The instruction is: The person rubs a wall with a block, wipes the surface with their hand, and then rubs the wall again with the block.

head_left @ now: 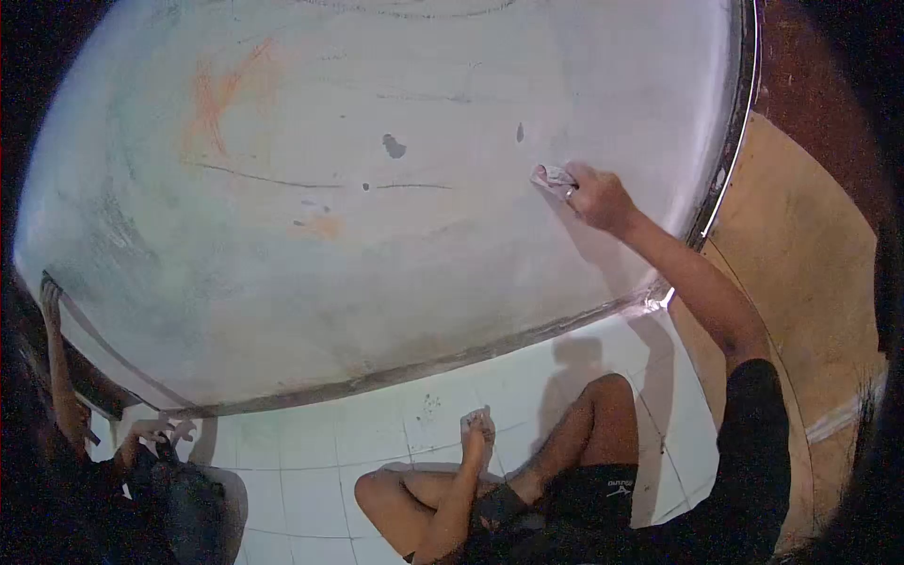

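Observation:
My right hand [598,196] reaches up on an outstretched arm and grips a crumpled whitish cloth [553,179]. The cloth is at the pale wall [452,273], right of a small dark mark; whether it is paper or fabric is hard to tell. Low down, in front of my bent legs, my left hand [477,427] is closed over the white tiles. What it holds, if anything, is too small to make out. Grey patches [394,146], thin dark lines and an orange smear [218,99] mark the wall surface.
A dark strip [377,383] runs along the wall's bottom edge, above the white tiled floor [311,490]. At the left sits another person [169,499], with one hand [51,290] at the wall's left edge. A brown surface [800,264] lies right of the wall.

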`<state>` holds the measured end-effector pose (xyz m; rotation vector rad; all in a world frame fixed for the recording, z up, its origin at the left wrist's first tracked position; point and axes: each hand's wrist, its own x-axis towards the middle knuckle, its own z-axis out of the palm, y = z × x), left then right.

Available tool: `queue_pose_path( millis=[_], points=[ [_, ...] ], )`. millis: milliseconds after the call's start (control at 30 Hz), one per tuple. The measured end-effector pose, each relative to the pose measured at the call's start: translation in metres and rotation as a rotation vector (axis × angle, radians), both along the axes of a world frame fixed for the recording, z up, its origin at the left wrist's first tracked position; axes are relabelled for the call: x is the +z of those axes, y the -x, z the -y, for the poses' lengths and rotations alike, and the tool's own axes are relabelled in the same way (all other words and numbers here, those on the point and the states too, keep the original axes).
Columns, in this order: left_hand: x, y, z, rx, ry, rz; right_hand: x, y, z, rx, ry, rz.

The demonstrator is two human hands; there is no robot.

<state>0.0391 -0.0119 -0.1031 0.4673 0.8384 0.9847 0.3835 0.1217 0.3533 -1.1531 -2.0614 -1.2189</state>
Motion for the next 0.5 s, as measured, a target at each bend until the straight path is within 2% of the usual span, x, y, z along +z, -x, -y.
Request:
queue_pose_path(
  millis=[33,100,233,267,333,400,500],
  points=[
    [-0.009,-0.001,-0.003,-0.026,-0.009,0.078,0.008,-0.005,0.001,-0.029,-0.061,-0.039],
    [-0.003,-0.006,-0.002,0.022,-0.054,-0.005,0.04,0.011,0.02,-0.086,-0.175,-0.125],
    [-0.015,-0.01,0.002,0.108,-0.055,-0.091,-0.013,0.003,-0.01,-0.108,-0.123,-0.004],
    [-0.013,-0.008,-0.001,0.108,-0.083,-0.101,0.019,0.001,0.004,0.037,-0.118,0.096],
    [-0.008,-0.006,0.003,0.098,-0.122,-0.118,0.034,-0.001,-0.003,-0.156,-0.17,-0.251],
    [0.013,-0.008,0.008,0.066,-0.049,-0.046,0.022,0.001,0.0,-0.131,-0.162,-0.182],
    [0.028,-0.013,0.006,0.088,-0.017,0.019,0.047,-0.009,0.013,0.051,-0.146,0.121]
  ],
)
